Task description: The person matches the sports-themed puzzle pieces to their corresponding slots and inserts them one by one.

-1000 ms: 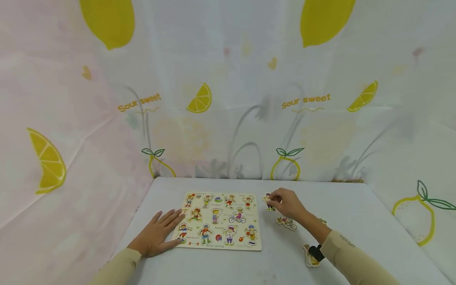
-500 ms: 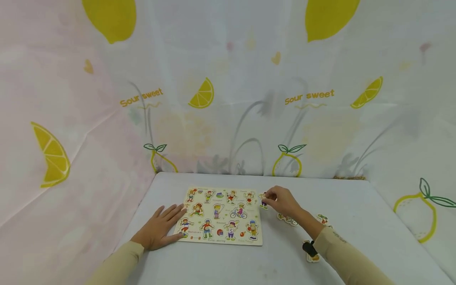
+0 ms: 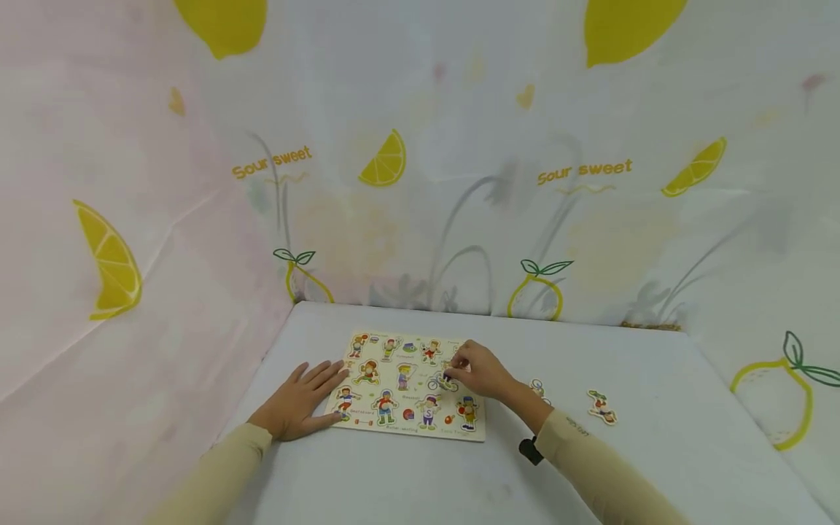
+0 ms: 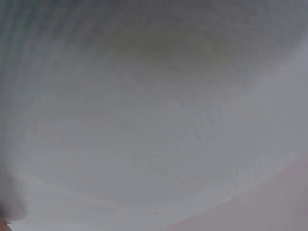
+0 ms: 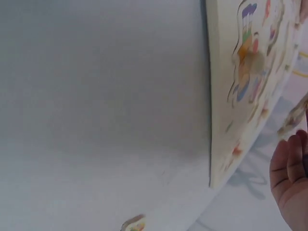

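A cream wooden peg puzzle board (image 3: 407, 401) with cartoon sports figures lies on the table. My left hand (image 3: 298, 401) lies flat with fingers spread, fingertips on the board's left edge. Over the board's right part, my right hand (image 3: 482, 370) pinches a puzzle piece (image 5: 293, 118) between thumb and fingers. In the head view the fingers cover most of that piece, which overlaps the bicycle figure. Seen from the right wrist, the piece is tilted above the board's far side. The left wrist view is mostly a grey blur.
One loose puzzle piece (image 3: 601, 407) lies to the right of my right forearm. Another loose piece (image 3: 538, 389) is partly hidden behind the right wrist. A white table (image 3: 394, 485) stands against a lemon-print cloth backdrop (image 3: 420, 233). A dark wrist device (image 3: 531, 450) hangs under the right sleeve.
My right hand has moved left with the puzzle piece, from beside the board to over its right part. The left hand stays at the board's edge. The head view has tilted slightly.
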The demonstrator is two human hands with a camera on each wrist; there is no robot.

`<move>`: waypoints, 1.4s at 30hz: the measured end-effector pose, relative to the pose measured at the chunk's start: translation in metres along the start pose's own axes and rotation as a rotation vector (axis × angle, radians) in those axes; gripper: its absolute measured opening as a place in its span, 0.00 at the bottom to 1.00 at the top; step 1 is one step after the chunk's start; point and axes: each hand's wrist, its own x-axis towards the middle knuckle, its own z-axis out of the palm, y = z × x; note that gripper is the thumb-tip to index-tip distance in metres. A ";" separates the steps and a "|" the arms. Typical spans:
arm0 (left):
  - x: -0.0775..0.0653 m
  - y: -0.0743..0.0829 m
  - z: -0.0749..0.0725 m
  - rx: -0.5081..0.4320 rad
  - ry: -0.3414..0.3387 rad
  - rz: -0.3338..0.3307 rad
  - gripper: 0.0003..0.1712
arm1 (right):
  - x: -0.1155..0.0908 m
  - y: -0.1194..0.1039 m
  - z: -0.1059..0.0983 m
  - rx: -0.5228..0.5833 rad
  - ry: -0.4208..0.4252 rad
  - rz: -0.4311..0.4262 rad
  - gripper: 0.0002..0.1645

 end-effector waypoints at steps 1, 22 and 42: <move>0.000 -0.001 -0.001 0.000 -0.011 -0.007 0.47 | 0.003 -0.004 0.004 0.000 -0.008 -0.014 0.08; 0.010 -0.005 -0.002 -0.019 -0.061 -0.001 0.48 | 0.004 -0.008 -0.006 -0.096 -0.042 0.073 0.08; 0.003 -0.002 -0.008 -0.019 -0.047 -0.003 0.47 | -0.013 -0.047 0.057 -0.104 -0.111 0.074 0.14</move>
